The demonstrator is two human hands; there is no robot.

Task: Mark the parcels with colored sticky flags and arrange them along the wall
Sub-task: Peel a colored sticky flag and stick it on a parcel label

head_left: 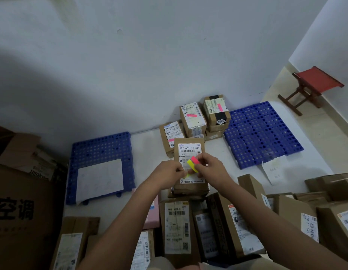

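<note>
A brown parcel (189, 185) with a white shipping label lies on a stack in front of me. Over its label my right hand (210, 166) pinches a pad of pink and yellow sticky flags (193, 162). My left hand (172, 172) pinches one end of a yellow flag at the pad's lower edge. Against the wall stand three parcels carrying pink flags: one (192, 118) in the middle, one (217, 109) to its right, one (172, 137) to its left.
Two blue perforated floor tiles lie on the floor, one (260, 133) at right and one (103, 149) at left with a white sheet on it. Several labelled parcels (177, 228) crowd the foreground. Big cartons (19, 201) stand left. A red stool (313, 86) is far right.
</note>
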